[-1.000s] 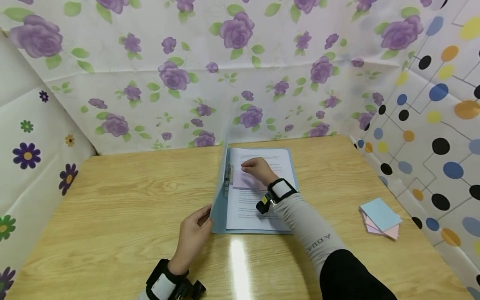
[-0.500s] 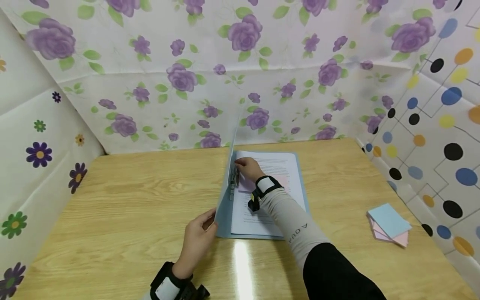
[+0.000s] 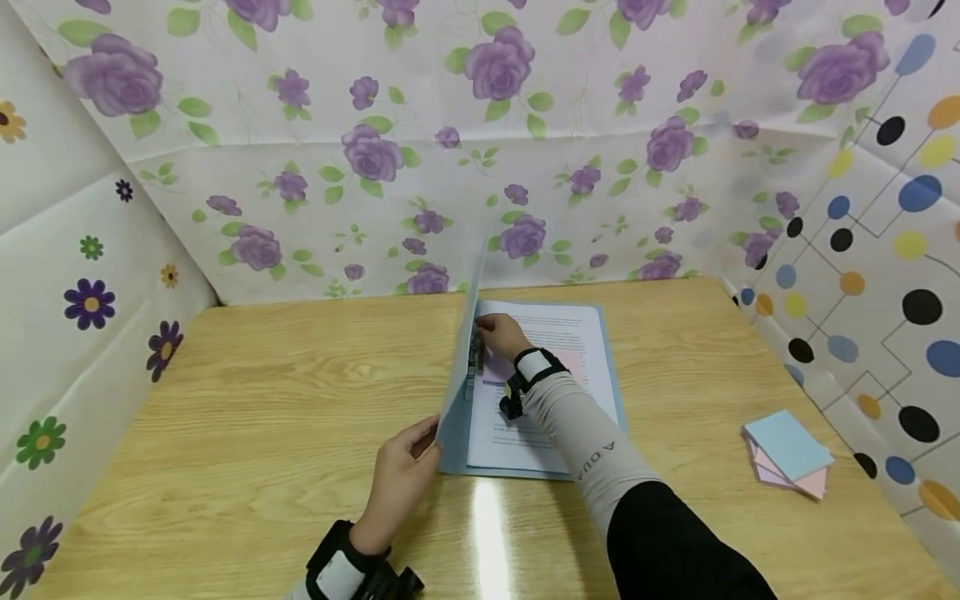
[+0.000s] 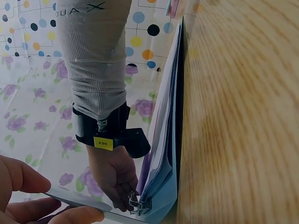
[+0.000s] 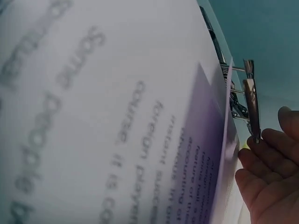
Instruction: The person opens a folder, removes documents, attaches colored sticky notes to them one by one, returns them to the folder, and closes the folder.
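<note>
A light blue folder (image 3: pixel 453 457) lies on the table with its cover raised nearly upright. My left hand (image 3: pixel 405 471) pinches the near edge of that cover between thumb and fingers. Inside are printed sheets (image 3: pixel 506 429), with a purple and pink slip of paper (image 3: pixel 573 364) on top. Along the spine sits a metal lever clip (image 5: pixel 252 102). My right hand (image 3: pixel 504 335) is at this clip; in the right wrist view, extended fingertips touch the lever's end and the thumb stands apart. The cover hides part of the clip in the head view.
A small stack of blue and pink paper slips (image 3: pixel 789 446) lies on the right of the wooden table (image 3: pixel 300 383). A flowered sheet (image 3: pixel 315 125) hangs behind the table, and a dotted one (image 3: pixel 900 275) stands at the right.
My right hand has moved left from above the page to the clip at the spine. My left hand keeps its grip on the cover. The head view has shifted slightly.
</note>
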`<state>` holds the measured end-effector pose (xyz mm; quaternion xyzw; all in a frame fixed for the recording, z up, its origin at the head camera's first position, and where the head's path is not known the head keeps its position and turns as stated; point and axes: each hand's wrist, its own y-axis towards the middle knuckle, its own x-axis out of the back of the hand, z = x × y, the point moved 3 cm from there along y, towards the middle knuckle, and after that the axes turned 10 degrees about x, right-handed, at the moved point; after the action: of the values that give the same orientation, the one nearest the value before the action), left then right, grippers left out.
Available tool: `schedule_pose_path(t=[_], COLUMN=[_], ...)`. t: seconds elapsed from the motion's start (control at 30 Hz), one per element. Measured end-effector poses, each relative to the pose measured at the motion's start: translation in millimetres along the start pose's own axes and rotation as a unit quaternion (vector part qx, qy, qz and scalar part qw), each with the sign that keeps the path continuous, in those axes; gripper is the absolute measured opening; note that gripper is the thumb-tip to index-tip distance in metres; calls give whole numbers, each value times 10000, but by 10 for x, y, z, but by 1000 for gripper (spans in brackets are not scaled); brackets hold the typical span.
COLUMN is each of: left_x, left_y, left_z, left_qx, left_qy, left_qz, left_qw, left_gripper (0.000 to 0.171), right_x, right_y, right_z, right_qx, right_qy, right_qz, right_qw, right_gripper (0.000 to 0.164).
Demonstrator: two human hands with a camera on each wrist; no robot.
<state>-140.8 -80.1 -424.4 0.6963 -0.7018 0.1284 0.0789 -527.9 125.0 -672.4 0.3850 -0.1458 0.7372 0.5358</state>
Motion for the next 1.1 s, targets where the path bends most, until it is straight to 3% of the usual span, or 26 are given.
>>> schedule_pose_path(t=[0.07, 0.1, 0.2, 0.3, 0.33, 0.47, 0.8, 1.1], left_x=[-8, -11, -23, -29, -31, -28, -18, -15], left_y=[-2, -2, 6, 8, 8, -1, -20, -17], left_z=[-4, -4, 6, 9, 11, -2, -14, -5], left_qx=[-15, -27, 12, 68, 98, 33, -85, 11], left_qy=[4, 14, 31, 71, 73, 130, 105, 140], left_qz=[14, 18, 9, 6, 1, 19, 23, -81], left_qw=[10000, 10000, 10000, 10000, 9999, 9999, 9999, 9999], left_gripper=[38, 38, 38, 39, 39, 38, 38, 39], right_x=[40, 187, 744, 1190, 1234, 1291, 1285, 1224], right_y=[-10, -124, -583, -979, -1031, -1132, -1283, -1464], right_z=[21, 295, 1397, 2346, 2469, 2688, 2952, 3119], right_qx=[145, 141, 69, 28, 82, 211, 649, 846], right_qy=[73, 127, 304, 50, -119, -702, -880, -1151], right_qz=[-35, -12, 10, 72, 32, -31, 30, 83], right_qw=[9999, 9998, 9995, 10000, 9999, 9973, 9940, 9897], right_gripper=[37, 35, 32, 31, 30, 30, 29, 13])
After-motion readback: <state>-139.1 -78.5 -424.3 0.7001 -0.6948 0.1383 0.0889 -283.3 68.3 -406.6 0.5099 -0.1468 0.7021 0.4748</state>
